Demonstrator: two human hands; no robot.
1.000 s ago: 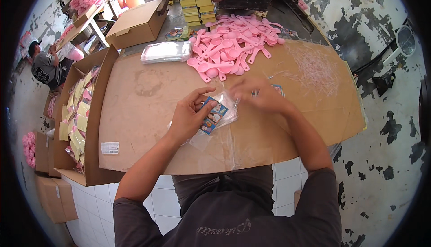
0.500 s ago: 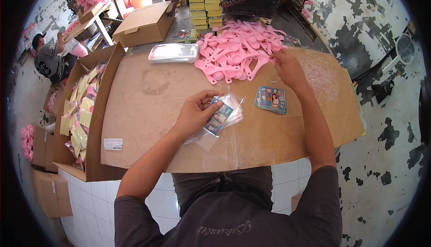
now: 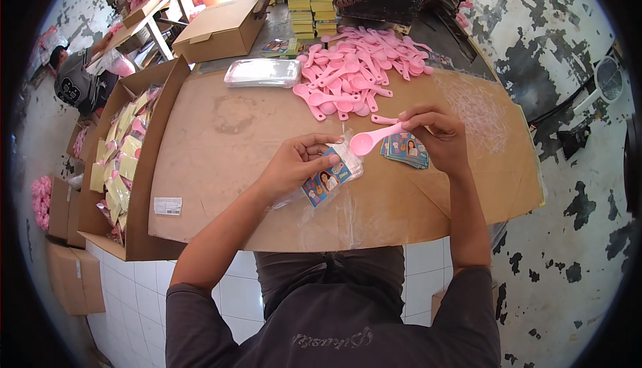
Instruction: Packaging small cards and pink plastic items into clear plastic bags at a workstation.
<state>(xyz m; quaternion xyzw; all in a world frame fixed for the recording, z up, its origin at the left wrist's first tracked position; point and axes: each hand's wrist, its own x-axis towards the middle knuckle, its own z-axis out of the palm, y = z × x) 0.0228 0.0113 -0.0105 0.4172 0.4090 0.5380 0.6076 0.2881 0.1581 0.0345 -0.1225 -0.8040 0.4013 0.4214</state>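
Observation:
Between the fingers of my right hand (image 3: 438, 137) is the handle end of a pink measuring spoon (image 3: 364, 142), its bowl pointing left toward my other hand. My left hand (image 3: 294, 164) is closed on a blue printed card (image 3: 322, 182) that lies with clear plastic bags (image 3: 352, 160). Whether the card sits inside a bag, I cannot tell. Partly behind the right hand lies a stack of blue printed cards (image 3: 404, 150). Beyond both hands is a large heap of pink spoons (image 3: 348, 73), and one loose spoon (image 3: 384, 120) lies at its near edge.
A pack of clear bags (image 3: 263, 73) lies left of the heap. An open carton (image 3: 177, 94) of filled packets stands along the table's left edge. Farther back are a closed carton (image 3: 217, 30) and yellow-edged stacks (image 3: 312, 7). At the far left a person (image 3: 77, 80) works.
My right hand has come back from the heap toward me, bringing a pink spoon close to the left hand. The card in my left hand has turned to show more of its face.

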